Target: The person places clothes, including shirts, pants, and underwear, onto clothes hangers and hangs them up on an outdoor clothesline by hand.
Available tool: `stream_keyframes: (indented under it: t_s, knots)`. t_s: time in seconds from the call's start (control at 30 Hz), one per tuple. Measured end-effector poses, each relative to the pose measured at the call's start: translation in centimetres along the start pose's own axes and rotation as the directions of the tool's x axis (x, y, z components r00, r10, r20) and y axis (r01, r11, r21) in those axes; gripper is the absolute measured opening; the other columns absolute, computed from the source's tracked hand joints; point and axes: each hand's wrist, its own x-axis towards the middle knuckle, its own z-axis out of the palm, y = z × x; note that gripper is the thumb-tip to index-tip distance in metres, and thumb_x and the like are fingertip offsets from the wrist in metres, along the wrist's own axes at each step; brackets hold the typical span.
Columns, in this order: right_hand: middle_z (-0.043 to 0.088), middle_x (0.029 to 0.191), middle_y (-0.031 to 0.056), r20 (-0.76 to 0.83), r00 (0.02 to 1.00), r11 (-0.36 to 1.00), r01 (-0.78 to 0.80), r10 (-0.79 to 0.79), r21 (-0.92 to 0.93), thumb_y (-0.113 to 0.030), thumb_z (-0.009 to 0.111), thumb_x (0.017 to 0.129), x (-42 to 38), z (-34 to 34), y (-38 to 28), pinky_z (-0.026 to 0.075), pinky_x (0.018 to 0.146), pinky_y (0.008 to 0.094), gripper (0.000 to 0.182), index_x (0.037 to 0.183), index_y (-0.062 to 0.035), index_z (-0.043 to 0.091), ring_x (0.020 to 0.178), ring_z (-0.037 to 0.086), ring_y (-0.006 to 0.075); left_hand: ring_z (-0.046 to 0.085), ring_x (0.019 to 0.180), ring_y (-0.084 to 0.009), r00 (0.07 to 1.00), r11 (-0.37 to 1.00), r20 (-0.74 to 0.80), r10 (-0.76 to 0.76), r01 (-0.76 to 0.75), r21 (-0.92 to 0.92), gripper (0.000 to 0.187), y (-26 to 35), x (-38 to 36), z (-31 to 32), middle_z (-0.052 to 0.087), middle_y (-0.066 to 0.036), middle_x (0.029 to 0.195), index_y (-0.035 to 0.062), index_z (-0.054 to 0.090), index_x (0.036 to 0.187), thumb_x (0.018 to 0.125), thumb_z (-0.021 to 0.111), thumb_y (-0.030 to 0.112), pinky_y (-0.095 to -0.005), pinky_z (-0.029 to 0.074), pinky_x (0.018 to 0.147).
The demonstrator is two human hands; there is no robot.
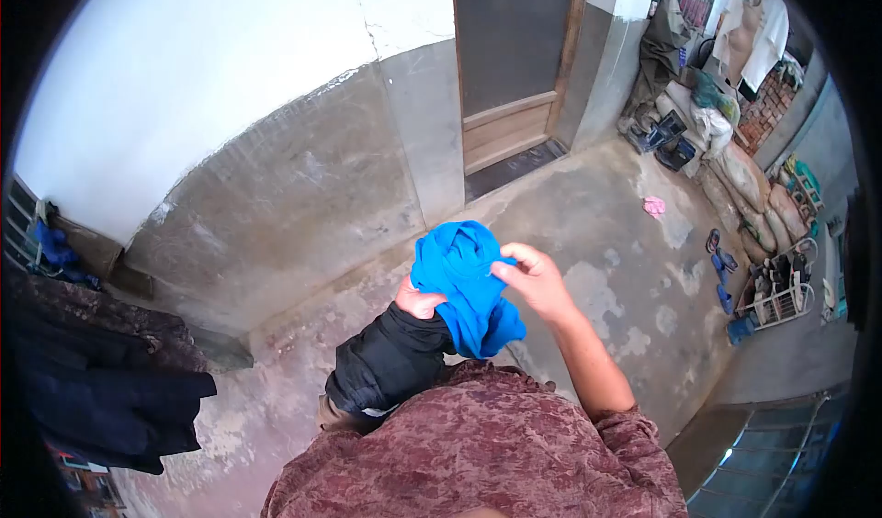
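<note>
A bright blue cloth garment (464, 275), bunched and partly rolled, is held up in front of my chest. My left hand (421, 299) grips it from the left side, thumb lying over the fabric and the other fingers hidden beneath. At its right edge my right hand (537, 279) pinches a bit of the blue fabric between thumb and forefinger. Black padded fabric (384, 357) covers my left forearm up to the wrist. Loose blue folds hang down towards my maroon patterned top (478, 444).
Dark clothes (101, 380) hang at the left. Ahead is a wooden-framed door (510, 68) in a grey and white wall. Stacked sacks (740, 178), a shoe rack (779, 288) and blue slippers (724, 284) line the right side. A pink cloth (653, 207) lies on the concrete floor.
</note>
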Motion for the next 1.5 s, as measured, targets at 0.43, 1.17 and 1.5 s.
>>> stream_keyframes:
  t_s: [0.43, 1.17, 1.5]
  knots:
    - [0.057, 0.101, 0.0071, -0.288, 0.929, 0.684, 0.365, -0.231, 0.631, -0.019, 0.045, 0.092, 1.5, -1.5, -5.7, 0.043, 0.087, 0.0357, 0.016, 0.098, -0.0060, 0.053, 0.098, 0.055, 0.0210, 0.061, 0.107, -0.0250, 0.984, 0.751, -0.074, 0.160, -0.072, 0.656, 0.031, 1.4, -4.0, -1.8, 0.064, -0.011, 0.115, 0.0003, 0.063, 0.110, 0.079, 0.066, -0.003, -0.0368, 0.047, 0.092]
    - [0.042, 0.089, 0.0103, 0.128, 0.939, 0.773, 0.180, -0.320, 0.608, -0.030, 0.049, 0.080, 3.5, 3.8, -9.0, 0.041, 0.066, 0.0330, 0.031, 0.062, -0.0085, 0.035, 0.077, 0.044, 0.0218, 0.065, 0.078, -0.0174, 0.885, 0.716, -0.212, -0.414, 0.460, 0.525, 0.037, -0.8, -0.3, 2.2, 0.065, -0.010, 0.095, 0.0018, 0.058, 0.113, 0.097, 0.052, 0.035, -0.0288, 0.052, 0.070]
    - [0.045, 0.098, 0.0130, -0.020, 0.842, 0.820, 0.531, -0.540, 0.216, -0.027, 0.049, 0.077, 4.0, 3.9, -8.8, 0.036, 0.080, 0.0348, 0.026, 0.064, -0.0076, 0.037, 0.086, 0.043, 0.0223, 0.069, 0.078, -0.0285, 0.813, 0.769, -0.157, -0.560, 0.581, 0.268, 0.020, -1.8, -0.8, -1.8, 0.066, -0.017, 0.086, 0.0021, 0.049, 0.102, 0.086, 0.059, -0.001, -0.0354, 0.058, 0.067]
